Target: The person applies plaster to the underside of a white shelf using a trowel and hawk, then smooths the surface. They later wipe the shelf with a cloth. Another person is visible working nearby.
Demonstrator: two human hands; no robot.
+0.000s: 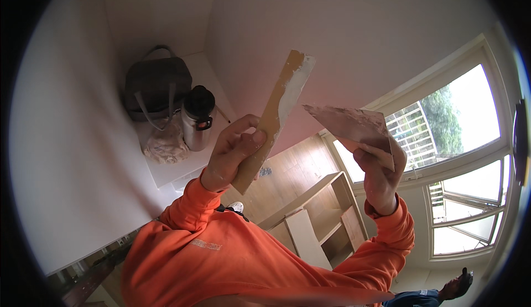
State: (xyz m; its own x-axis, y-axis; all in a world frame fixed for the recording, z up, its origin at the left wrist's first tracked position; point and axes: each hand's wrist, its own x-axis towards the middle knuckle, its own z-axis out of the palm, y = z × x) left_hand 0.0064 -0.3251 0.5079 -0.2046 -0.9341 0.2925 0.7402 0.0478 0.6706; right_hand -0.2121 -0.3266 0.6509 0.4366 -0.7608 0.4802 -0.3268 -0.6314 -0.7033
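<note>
My left hand (231, 151) is closed around a long, flat tan strip (272, 110), thumb on its face. White paste coats the strip's right edge and upper end. To the right, my right hand (380, 177) grips a putty knife (354, 123) with a wide, flaring blade. Smears of paste cover the blade, and its pointed left corner is near the strip but apart from it. Both tools are held up in front of a pale wall. The fingers behind each tool are partly hidden.
At the left, a white ledge (166, 172) bears a dark bag (157, 80), a steel flask (196, 120) and a crumpled plastic bag (166, 144). Below are a wooden floor (296, 168) and a shelf unit (326, 218). Windows (451, 119) line the right; another person (437, 293) is lower right.
</note>
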